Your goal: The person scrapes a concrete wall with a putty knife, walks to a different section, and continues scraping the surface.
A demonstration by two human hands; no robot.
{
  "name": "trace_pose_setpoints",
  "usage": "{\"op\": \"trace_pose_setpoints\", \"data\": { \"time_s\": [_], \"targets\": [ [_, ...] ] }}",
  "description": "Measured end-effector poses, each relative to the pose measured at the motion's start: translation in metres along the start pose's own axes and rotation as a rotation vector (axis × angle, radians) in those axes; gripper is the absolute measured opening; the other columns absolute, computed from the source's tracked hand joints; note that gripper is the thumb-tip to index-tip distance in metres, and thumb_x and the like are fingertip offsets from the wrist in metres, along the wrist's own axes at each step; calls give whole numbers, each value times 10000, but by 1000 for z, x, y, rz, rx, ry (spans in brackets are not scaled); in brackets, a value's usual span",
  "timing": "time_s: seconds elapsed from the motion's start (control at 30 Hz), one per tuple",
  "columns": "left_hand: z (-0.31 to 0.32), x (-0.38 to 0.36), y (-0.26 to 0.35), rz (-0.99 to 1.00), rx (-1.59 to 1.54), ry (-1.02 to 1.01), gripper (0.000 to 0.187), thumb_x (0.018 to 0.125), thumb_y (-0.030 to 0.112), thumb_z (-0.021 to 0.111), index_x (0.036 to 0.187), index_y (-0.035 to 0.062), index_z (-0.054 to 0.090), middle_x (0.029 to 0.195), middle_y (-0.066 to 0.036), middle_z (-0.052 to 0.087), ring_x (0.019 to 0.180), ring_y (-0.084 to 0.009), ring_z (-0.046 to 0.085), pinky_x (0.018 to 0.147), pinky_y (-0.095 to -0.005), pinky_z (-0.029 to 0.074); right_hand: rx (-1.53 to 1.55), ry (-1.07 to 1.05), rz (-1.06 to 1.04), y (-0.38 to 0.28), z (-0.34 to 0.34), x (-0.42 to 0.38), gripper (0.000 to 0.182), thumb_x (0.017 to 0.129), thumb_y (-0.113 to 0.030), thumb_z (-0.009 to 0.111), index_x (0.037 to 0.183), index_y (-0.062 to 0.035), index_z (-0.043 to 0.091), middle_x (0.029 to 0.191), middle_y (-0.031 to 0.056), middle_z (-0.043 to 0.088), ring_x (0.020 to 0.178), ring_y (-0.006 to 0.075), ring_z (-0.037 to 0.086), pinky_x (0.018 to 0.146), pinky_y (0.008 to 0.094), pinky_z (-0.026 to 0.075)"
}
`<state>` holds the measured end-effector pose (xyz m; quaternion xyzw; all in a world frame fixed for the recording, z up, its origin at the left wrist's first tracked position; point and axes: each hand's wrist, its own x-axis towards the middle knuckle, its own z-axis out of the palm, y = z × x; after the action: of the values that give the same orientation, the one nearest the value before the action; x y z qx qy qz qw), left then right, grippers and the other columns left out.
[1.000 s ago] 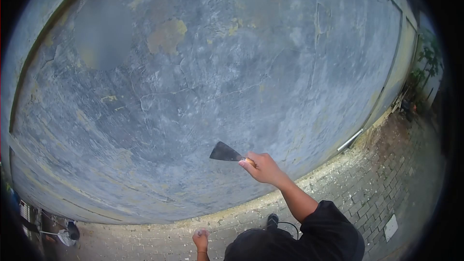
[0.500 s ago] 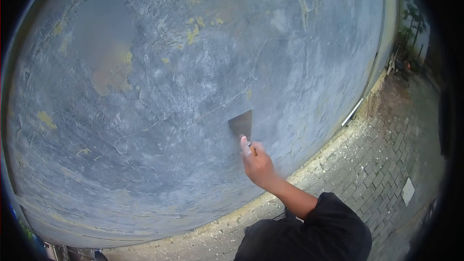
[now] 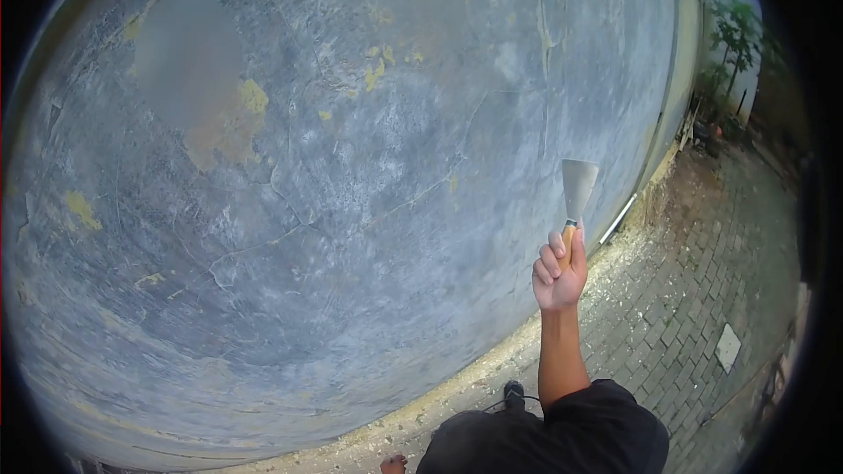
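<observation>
Gripping the scraper (image 3: 578,200) by its handle (image 3: 569,246), right hand (image 3: 558,281) has fingers curled shut around the wood, thumb up the opposite side near the collar (image 3: 572,223). Blade (image 3: 580,175) points up, wide edge on top; can't tell if it touches the wall (image 3: 395,211) behind. Looks light, easy one-handed. Blade likely thin, stiff with slight flex, not fragile; edge and corners maybe sharp. Best hold is the handle, close below the collar for control; keep fingers off the edge. Wood probably grips OK, dust could make it slippery. Left hand (image 3: 393,465) barely in frame at bottom, can't tell its grip
</observation>
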<state>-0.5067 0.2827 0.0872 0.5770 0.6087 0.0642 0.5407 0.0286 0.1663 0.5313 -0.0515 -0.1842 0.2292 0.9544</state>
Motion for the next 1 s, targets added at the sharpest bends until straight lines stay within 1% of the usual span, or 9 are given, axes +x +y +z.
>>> {"op": "trace_pose_setpoints", "data": {
  "time_s": [0.07, 0.2, 0.37, 0.43, 0.6, 0.7, 0.77, 0.87, 1.0],
  "targets": [
    [8, -6, -15, -30, 224, -99, 233, 864, 238, 580, 952, 25, 609, 910, -110, 672, 800, -224, 656, 625, -330, 493, -890, 147, -495, 17, 0, -4, 425, 992, -222, 403, 1373, -35, 377, 737, 34, 436, 508, 106, 403, 406, 249, 367],
    [5, -21, -19, -125, 129, -107, 250, 871, 245, 573, 976, 19, 598, 934, -119, 668, 817, -233, 654, 639, -343, 494, -1889, -446, -306, 89, -22, -42, 590, 916, -124, 517, 1454, -173, 279, 789, 120, 478, 610, 295, 515, 548, 355, 434],
    [-6, -15, 0, -202, -34, -50, 273, 879, 252, 564, 1005, 12, 585, 964, -130, 663, 839, -244, 651, 657, -358, 494, -805, -1387, 550, 98, -42, -75, 553, 965, -188, 475, 1466, -185, 242, 776, 43, 480, 543, 162, 501, 468, 298, 426],
    [-2, -25, -3, -249, -105, -40, 282, 883, 256, 561, 1017, 9, 579, 976, -134, 661, 848, -248, 650, 665, -364, 494, 36, -749, 1313, 73, -56, -40, 544, 993, -204, 409, 1479, -177, 166, 762, 24, 440, 468, 57, 408, 373, 212, 366],
    [13, -14, 15, -303, -340, 15, 305, 891, 263, 552, 1047, 2, 566, 1006, -145, 656, 870, -259, 647, 683, -380, 495, 558, -387, 471, -14, -24, 9, 510, 1011, -252, 291, 1474, -142, 108, 747, 23, 396, 447, 39, 357, 336, 163, 283],
    [30, -10, 2, -312, -409, 4, 337, 917, 269, 525, 1103, -12, 520, 1063, -157, 636, 925, -281, 634, 718, -405, 491, 143, -251, 13, -25, 15, 5, 507, 1010, -258, 315, 1457, -90, 145, 748, 17, 421, 437, 54, 360, 345, 175, 302],
    [41, -7, 9, -307, -328, -57, 334, 923, 276, 522, 1099, -8, 521, 1073, -153, 632, 932, -294, 629, 724, -416, 487, -1307, 17, -646, 20, 15, 4, 561, 984, -227, 422, 1463, -127, 149, 758, 44, 503, 425, 142, 455, 356, 283, 373],
    [54, -26, 11, 9, 350, -99, 337, 867, 288, 591, 1000, -21, 577, 863, -120, 671, 802, -233, 655, 665, -382, 500, -2108, -500, -197, 94, -15, -35, 694, 893, -175, 538, 1445, -27, 144, 802, 188, 565, 569, 388, 558, 484, 444, 453],
    [40, -5, 54, 415, 1101, -44, 318, 843, 284, 614, 929, -22, 616, 770, -108, 677, 728, -215, 659, 641, -373, 501, -1423, -1199, 598, 98, -34, -101, 626, 955, -196, 441, 1481, -123, 109, 697, 101, 535, 483, 259, 521, 472, 377, 451]
  ]
}}
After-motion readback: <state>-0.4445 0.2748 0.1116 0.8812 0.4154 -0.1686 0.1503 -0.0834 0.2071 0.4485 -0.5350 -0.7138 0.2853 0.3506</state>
